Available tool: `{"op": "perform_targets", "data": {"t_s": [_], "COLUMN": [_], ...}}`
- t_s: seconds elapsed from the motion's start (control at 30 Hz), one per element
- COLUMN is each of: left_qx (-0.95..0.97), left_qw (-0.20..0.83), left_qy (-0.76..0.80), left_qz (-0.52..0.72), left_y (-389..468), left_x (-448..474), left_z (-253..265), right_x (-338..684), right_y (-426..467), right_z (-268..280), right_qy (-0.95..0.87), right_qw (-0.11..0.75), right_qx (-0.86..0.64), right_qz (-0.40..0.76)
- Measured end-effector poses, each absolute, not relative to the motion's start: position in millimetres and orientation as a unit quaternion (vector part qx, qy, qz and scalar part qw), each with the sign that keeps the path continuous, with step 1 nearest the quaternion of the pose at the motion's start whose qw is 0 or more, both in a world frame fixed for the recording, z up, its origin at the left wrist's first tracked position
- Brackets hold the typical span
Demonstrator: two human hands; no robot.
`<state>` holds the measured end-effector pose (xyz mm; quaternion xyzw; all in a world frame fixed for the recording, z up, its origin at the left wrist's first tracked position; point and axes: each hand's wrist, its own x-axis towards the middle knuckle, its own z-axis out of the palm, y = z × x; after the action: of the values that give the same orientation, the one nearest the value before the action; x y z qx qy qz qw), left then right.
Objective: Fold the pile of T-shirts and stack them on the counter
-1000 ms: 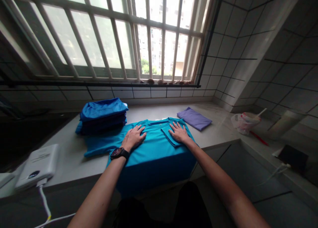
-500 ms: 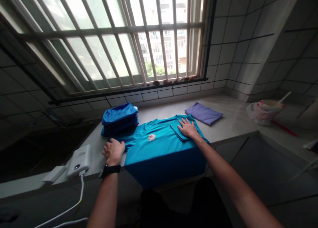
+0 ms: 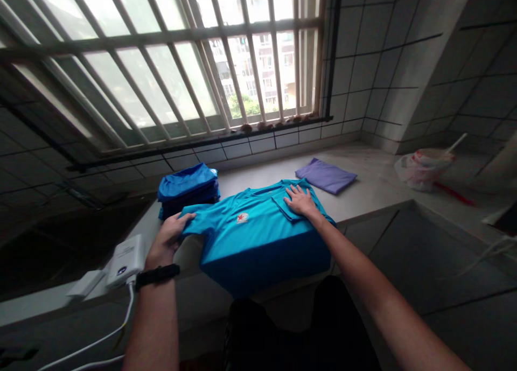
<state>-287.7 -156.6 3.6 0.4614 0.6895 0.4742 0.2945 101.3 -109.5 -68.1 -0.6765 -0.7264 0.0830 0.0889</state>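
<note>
A turquoise T-shirt [image 3: 246, 233] with a small red and white chest emblem lies on the counter, its lower part hanging over the front edge. My left hand [image 3: 167, 236], a dark watch on its wrist, pinches the end of the sleeve at the left and holds it slightly raised. Flat on the shirt's right side, over the sleeve folded inward, rests my right hand [image 3: 301, 201] with fingers spread. Behind the left sleeve sits a stack of folded blue clothes [image 3: 188, 185]. A folded purple cloth [image 3: 326, 176] lies beyond the right shoulder.
A white power bank [image 3: 126, 259] with a cable plugged in and a small white block [image 3: 86, 283] sit at the counter's left edge, beside a dark sink [image 3: 76, 236]. At the far right stands a tub in a plastic bag [image 3: 424, 169]. A barred window [image 3: 194, 80] is behind.
My left hand has gone from resting beside the left sleeve to gripping its end and lifting it outward. My right hand stays on the shirt. The view has shifted slightly.
</note>
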Motion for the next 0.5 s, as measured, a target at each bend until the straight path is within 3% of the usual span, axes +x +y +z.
{"op": "perform_targets", "data": {"t_s": [0.13, 0.27, 0.4, 0.5], "left_qx": [0.554, 0.716, 0.82, 0.853], "left_qw": [0.385, 0.4, 0.241, 0.096], "left_qy": [0.501, 0.408, 0.484, 0.502], "left_qz": [0.542, 0.401, 0.184, 0.11], "left_y": [-155.2, -147.1, -144.0, -142.8], "left_x": [-227.8, -178.3, -154.8, -153.4], "left_z": [23.7, 0.3, -50.9, -77.9], "right_x": [101.1, 103.3, 107.7, 109.9], "right_y": [-109.3, -108.9, -108.0, -107.2], "right_z": [-68.3, -69.9, -73.8, -76.4], "right_qy": [-0.724, -0.728, -0.733, -0.736], "right_qw": [0.098, 0.105, 0.11, 0.111], "right_qx": [-0.677, -0.671, -0.665, -0.662], "right_qz": [0.087, 0.093, 0.092, 0.087]}}
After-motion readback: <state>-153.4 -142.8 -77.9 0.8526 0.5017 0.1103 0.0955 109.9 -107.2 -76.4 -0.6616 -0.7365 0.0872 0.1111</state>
